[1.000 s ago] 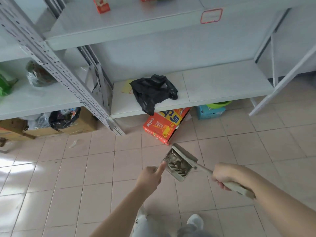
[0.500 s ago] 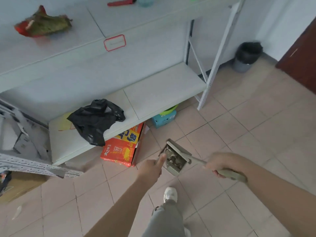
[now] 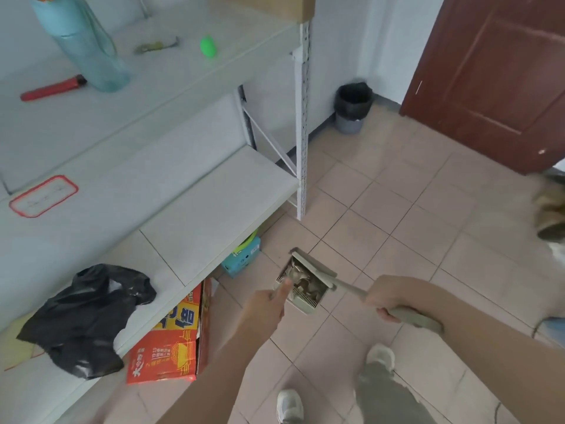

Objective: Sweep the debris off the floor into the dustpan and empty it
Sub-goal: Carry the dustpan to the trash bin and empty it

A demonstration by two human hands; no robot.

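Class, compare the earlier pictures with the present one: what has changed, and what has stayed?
The view swung right, bringing the bin and door into sight; the black bag now shows lower left. Unchanged: the right hand grips the dustpan handle, the left hand stays at its rim, debris inside.

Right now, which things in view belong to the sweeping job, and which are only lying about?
Job: dustpan with debris, right hand gripping its handle, left hand at its rim, black-lined trash bin.
Lying about: black plastic bag, orange carton, teal bottle, red tool, green ball.
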